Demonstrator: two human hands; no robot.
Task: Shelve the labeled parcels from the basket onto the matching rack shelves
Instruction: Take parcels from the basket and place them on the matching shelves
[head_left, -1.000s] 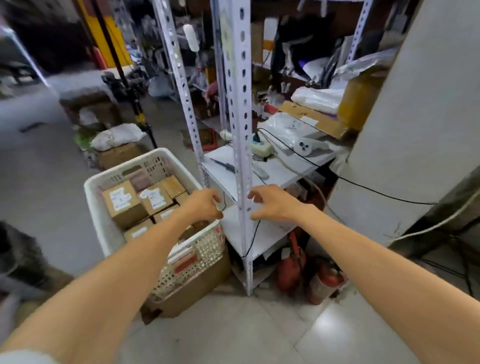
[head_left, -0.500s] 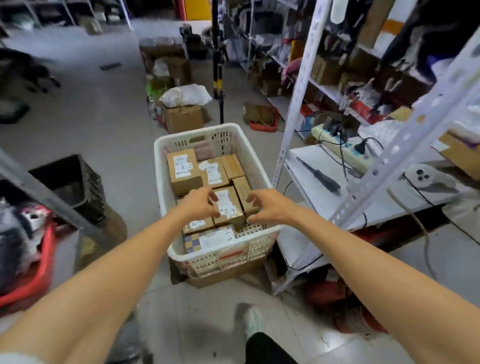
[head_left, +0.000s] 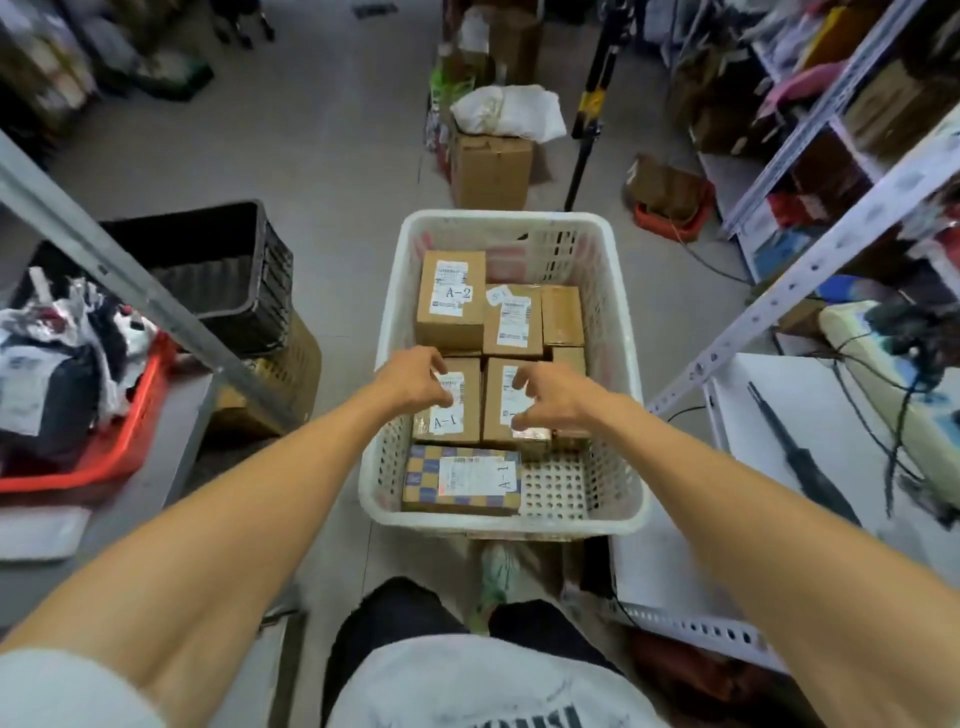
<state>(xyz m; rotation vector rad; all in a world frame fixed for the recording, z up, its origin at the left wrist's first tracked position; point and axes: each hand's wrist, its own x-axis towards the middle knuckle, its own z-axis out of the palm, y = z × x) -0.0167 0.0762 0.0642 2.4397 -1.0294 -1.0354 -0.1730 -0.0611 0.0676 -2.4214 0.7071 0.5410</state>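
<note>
A white plastic basket (head_left: 621, 332) stands on the floor in front of me with several labelled cardboard parcels inside. A box marked A-2 (head_left: 451, 299) sits at the back left. A box marked A-1 (head_left: 451, 415) lies under my left hand (head_left: 415, 382), whose loosely curled fingers hover at its label. My right hand (head_left: 545, 397) reaches over the neighbouring brown box (head_left: 501, 410), fingers spread and bent, gripping nothing that I can see. A checkered parcel marked A-1 (head_left: 462, 480) lies at the basket's near end.
A white metal rack (head_left: 810, 270) with a shelf holding a power strip and a black tool stands at right. A grey rack post (head_left: 130, 291) crosses at left, by a black crate (head_left: 223, 270) and a red tray (head_left: 104, 447). Cardboard boxes sit beyond the basket.
My view has swung from the rack down to the basket. Both hands have moved from the basket's near rim to above the middle boxes.
</note>
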